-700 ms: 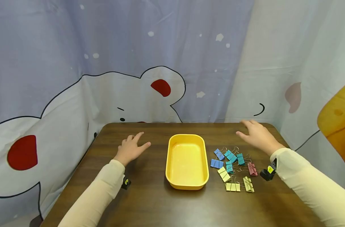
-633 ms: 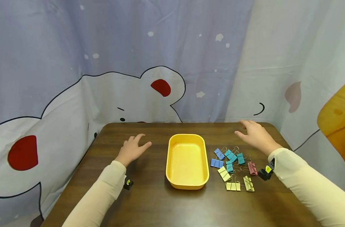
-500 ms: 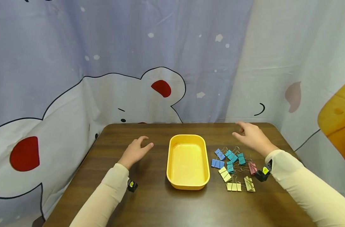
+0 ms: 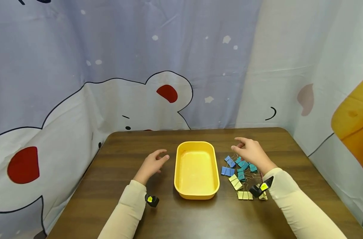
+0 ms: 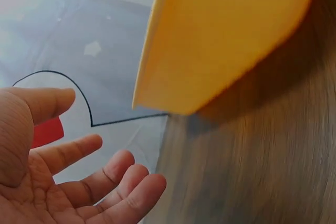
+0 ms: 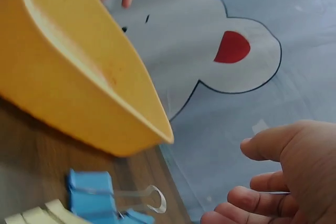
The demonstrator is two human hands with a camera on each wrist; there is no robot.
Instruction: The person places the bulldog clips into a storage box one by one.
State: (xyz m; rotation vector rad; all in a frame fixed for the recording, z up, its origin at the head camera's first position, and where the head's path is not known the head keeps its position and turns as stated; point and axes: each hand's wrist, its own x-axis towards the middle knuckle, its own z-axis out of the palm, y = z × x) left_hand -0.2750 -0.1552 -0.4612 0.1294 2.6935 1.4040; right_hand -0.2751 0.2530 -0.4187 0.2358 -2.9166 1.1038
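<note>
A yellow tray point(image 4: 197, 196) stands in the middle of the table with nothing in it. My left hand point(image 4: 151, 166) hovers just left of it, fingers loosely bent and holding nothing; in the left wrist view the palm and spread fingers point(image 5: 113, 179) show beside the tray's wall. My right hand point(image 4: 251, 153) is above the binder clips on the tray's right, thumb and fingers apart and bare. Two blue clips point(image 4: 227, 171), several teal clips point(image 4: 241, 175) and several pale yellow clips point(image 4: 245, 195) lie loose there. My right wrist and its camera partly cover the rest of the pile.
The brown wooden table point(image 4: 181, 220) fills the lower view, with its far edge against a printed curtain point(image 4: 124, 103). A small black camera point(image 4: 151, 200) is strapped at my left wrist, another camera point(image 4: 259, 188) at my right.
Both hands have come inward and nearer: the left moved right toward the tray, the right moved left over the clips. The red clip is now mostly hidden. Tray and clips stay in place.
</note>
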